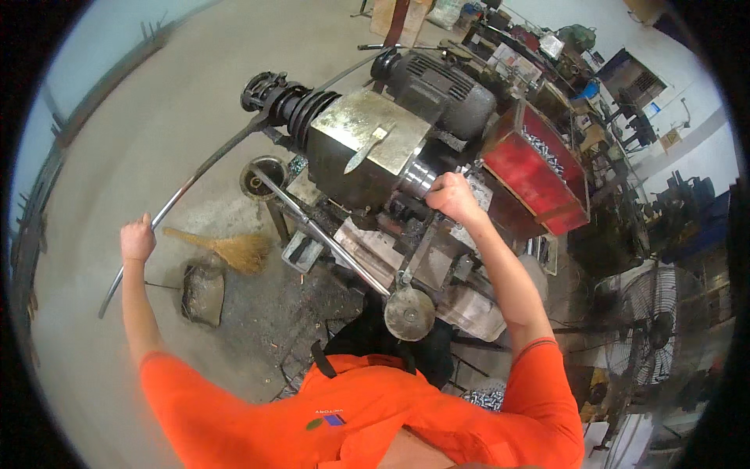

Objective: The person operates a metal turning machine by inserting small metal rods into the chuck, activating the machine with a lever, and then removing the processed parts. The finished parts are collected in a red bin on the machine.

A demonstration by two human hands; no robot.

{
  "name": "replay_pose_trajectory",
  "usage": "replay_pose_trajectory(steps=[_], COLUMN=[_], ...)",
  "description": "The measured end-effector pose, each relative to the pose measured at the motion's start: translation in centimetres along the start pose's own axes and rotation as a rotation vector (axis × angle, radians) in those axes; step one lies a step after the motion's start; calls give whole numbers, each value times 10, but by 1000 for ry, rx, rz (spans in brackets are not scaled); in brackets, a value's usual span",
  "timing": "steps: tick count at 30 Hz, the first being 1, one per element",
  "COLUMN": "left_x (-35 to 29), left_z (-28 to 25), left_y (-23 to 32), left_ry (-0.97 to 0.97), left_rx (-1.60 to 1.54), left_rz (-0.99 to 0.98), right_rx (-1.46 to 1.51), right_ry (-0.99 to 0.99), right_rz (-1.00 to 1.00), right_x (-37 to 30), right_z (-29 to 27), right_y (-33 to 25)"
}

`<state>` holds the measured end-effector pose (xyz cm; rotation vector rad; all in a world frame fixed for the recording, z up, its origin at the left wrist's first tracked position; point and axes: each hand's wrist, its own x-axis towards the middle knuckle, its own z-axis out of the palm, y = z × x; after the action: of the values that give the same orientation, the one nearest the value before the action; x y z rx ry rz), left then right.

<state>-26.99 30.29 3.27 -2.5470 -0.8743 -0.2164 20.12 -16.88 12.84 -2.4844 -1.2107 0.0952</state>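
Note:
My left hand [138, 238] is stretched out to the left, its fingers wrapped round a long metal lever [181, 192]. That bar curves from the pulley end of a small lathe [355, 168] down past my hand. At the other end of the headstock, my right hand [453, 195] is closed right against the shiny spindle nose [418, 178]. Whatever its fingers pinch is hidden. On top of the headstock lies a flat brush-like tool [366, 148]. A second metal bar [320, 230] slopes toward me, near a round handwheel [408, 313].
An electric motor [445, 94] sits behind the headstock. To the right stands a red bin [531, 176] of small metal parts. A straw broom [234, 248] and a dustpan [202, 295] rest on the floor at left. A large fan [652, 328] stands at far right.

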Motion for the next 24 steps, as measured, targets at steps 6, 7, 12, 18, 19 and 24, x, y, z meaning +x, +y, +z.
replay_pose_trajectory(steps=[6,7,12,18,19,24], left_x=[18,29,17,7,21,40], left_z=[-10,-26,60,40,76,48], left_y=[45,78,217,330,316,324], left_ry=[4,245,-215,-466,-575,-511], left_rx=[-359,-446,-1037,-336,-114,-95], left_rz=[-355,-238,-241,412,499,498], right_rx=[-56,-38,20,63,96,-230], right_ry=[131,226,438,400,370,339], right_rz=[-222,-251,-244,330,422,792], right_x=[-31,-46,-145,-296,-310,-423], right_z=[-9,-13,-50,-67,-68,-50], right_y=[3,8,48,110,120,206])
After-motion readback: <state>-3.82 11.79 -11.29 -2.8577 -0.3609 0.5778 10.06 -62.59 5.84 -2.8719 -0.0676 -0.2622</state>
